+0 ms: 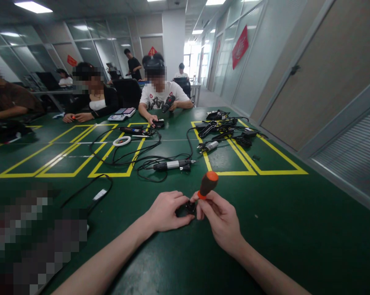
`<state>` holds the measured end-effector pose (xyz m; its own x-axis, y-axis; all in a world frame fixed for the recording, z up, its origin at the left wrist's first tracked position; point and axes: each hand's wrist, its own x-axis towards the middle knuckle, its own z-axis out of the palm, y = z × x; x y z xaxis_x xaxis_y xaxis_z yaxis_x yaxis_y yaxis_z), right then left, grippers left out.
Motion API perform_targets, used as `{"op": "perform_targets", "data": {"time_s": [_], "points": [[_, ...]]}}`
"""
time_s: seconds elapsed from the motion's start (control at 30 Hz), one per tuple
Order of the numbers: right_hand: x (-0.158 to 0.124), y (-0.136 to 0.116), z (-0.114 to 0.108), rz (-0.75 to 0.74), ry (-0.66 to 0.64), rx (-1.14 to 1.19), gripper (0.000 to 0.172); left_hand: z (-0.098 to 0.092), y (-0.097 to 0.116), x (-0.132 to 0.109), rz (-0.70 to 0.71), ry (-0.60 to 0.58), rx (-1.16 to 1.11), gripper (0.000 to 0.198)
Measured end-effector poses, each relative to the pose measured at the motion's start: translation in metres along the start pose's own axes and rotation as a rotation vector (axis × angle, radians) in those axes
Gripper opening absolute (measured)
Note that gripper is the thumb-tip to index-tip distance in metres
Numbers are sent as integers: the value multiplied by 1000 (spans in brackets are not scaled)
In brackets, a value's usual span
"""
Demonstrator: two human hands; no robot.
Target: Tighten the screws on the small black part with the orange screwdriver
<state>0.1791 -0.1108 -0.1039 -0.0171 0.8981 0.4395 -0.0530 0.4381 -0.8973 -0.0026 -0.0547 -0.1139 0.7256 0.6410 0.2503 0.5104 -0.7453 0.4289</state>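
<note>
My right hand (pixel 220 217) is closed around the lower end of a screwdriver (pixel 208 184) with a dark handle and orange end and collar. The screwdriver stands nearly upright, leaning a little to the right, and its tip is hidden behind my fingers. Beneath it on the green table sits a small black part (pixel 190 206), too small to name. My left hand (pixel 169 211) grips this part from the left, thumb and fingers on either side of it.
Beyond my hands lies a grey and black electric screwdriver (pixel 169 165) with a looped cable. A white ring (pixel 122 141) rests further left. Tangled black cables and tools (pixel 222 127) lie at the back right. Across the green table (pixel 280 229), a person (pixel 163 96) holds a power drill (pixel 168 104).
</note>
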Motion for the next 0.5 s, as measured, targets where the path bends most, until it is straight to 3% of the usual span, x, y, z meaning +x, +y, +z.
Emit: {"op": "perform_targets", "data": {"time_s": [0.1, 0.33, 0.5], "points": [[-1, -2, -1, -16, -47, -28, 22, 1, 0, 0, -3, 5, 23, 14], [-3, 1, 0, -32, -13, -30, 4, 0, 1, 0, -2, -5, 2, 17], [-1, 0, -3, -64, -22, -96, 19, -1, 1, 1, 5, -2, 11, 19]]}}
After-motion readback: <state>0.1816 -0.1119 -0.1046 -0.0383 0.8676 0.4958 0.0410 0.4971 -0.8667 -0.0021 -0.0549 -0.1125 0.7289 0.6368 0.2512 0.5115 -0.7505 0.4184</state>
